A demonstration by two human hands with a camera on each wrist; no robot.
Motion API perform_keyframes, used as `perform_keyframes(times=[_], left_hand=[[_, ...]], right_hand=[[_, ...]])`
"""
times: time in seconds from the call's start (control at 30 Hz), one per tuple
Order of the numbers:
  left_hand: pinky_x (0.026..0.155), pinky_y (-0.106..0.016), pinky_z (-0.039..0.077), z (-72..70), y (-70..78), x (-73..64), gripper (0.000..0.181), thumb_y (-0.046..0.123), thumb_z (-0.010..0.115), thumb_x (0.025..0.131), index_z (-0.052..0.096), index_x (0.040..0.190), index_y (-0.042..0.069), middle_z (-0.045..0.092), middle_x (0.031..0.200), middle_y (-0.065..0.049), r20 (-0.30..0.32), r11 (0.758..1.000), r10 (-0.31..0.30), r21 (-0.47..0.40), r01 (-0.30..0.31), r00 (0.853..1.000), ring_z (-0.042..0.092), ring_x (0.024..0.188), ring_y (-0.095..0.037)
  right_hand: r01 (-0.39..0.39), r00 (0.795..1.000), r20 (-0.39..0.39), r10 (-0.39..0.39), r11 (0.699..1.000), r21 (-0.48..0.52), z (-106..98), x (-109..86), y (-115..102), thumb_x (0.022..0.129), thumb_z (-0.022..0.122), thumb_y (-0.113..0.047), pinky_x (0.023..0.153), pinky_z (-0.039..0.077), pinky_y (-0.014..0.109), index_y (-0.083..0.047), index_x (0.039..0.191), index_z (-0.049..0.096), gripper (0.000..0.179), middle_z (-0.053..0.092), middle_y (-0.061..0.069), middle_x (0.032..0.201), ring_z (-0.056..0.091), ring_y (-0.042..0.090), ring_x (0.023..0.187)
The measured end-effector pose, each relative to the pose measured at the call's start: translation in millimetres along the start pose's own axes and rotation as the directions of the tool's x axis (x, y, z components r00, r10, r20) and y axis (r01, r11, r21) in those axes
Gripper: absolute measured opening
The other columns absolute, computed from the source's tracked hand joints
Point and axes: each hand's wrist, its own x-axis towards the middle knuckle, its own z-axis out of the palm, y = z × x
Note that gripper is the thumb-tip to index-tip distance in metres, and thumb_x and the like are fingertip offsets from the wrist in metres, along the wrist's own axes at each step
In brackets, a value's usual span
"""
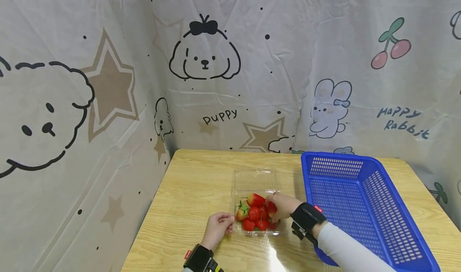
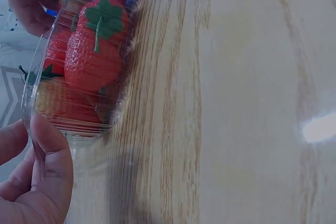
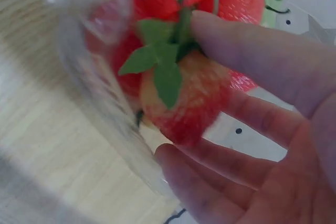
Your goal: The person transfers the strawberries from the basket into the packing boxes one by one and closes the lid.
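A clear plastic clamshell box (image 1: pixel 256 180) lies on the table with its lid folded back, away from the person. Several red strawberries (image 1: pixel 254 213) fill its base, some with pale yellowish tops and green leaves. The left hand (image 1: pixel 217 228) pinches the box's left rim (image 2: pixel 30 95) between thumb and fingers. At the box's right side, the right hand (image 1: pixel 282 206) holds one red-and-yellow strawberry (image 3: pixel 197 98), thumb by its green stem and fingers round its far side. Other strawberries lie close beside it within the box.
A large blue plastic basket (image 1: pixel 375 164) with perforated walls stands on the right of the wooden table (image 1: pixel 187 192), the right forearm reaching across it. A printed cloth (image 1: pixel 230 99) hangs behind and to the left of the table.
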Motion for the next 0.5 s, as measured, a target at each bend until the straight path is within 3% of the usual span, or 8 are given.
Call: perform_keyframes(times=[0.13, 0.27, 0.4, 0.5], left_hand=[[0.058, -0.027, 0.055, 0.0, -0.5, -0.4, 0.023, 0.005, 0.059, 0.088, 0.058, 0.101, -0.014, 0.059, 0.070, -0.002, 0.006, 1.000, 0.001, -0.003, -0.001, 1.000, 0.056, 0.061, -0.008], [0.060, -0.030, 0.055, 0.0, -0.8, -0.4, 0.025, 0.006, 0.059, 0.088, 0.057, 0.102, -0.015, 0.059, 0.069, -0.002, 0.014, 1.000, 0.000, -0.014, 0.000, 1.000, 0.056, 0.061, -0.007], [0.058, -0.028, 0.055, -0.2, -0.9, 0.2, 0.025, 0.006, 0.059, 0.088, 0.057, 0.102, -0.015, 0.058, 0.069, -0.001, 0.013, 1.000, 0.003, -0.021, -0.003, 1.000, 0.056, 0.061, -0.007], [0.058, -0.027, 0.055, -0.4, -1.0, 0.4, 0.024, 0.005, 0.059, 0.088, 0.058, 0.101, -0.015, 0.059, 0.069, -0.001, 0.008, 1.000, 0.004, -0.018, -0.004, 1.000, 0.056, 0.061, -0.007]], right_hand=[[0.037, 0.999, -0.012, -0.037, 0.999, 0.013, -18.5, 6.4, 4.5, 0.071, 0.076, -0.008, 0.081, 0.049, 0.043, -0.001, 0.103, 0.059, 0.038, 0.059, 0.016, 0.101, 0.056, 0.031, 0.094], [0.036, 0.993, -0.113, -0.030, 0.998, 0.051, -42.4, 15.4, 11.8, 0.081, 0.067, -0.012, 0.085, 0.047, 0.047, 0.001, 0.109, 0.057, 0.033, 0.059, 0.020, 0.107, 0.055, 0.036, 0.102], [-0.009, 0.978, -0.202, 0.043, 0.986, 0.166, -59.4, 25.2, 22.2, 0.087, 0.059, -0.013, 0.087, 0.045, 0.051, 0.007, 0.120, 0.049, 0.040, 0.053, 0.029, 0.114, 0.050, 0.042, 0.107], [-0.078, 0.968, -0.214, 0.129, 0.970, 0.231, -64.9, 32.1, 28.0, 0.090, 0.054, -0.016, 0.090, 0.042, 0.053, 0.011, 0.127, 0.040, 0.047, 0.046, 0.035, 0.121, 0.046, 0.046, 0.111]])
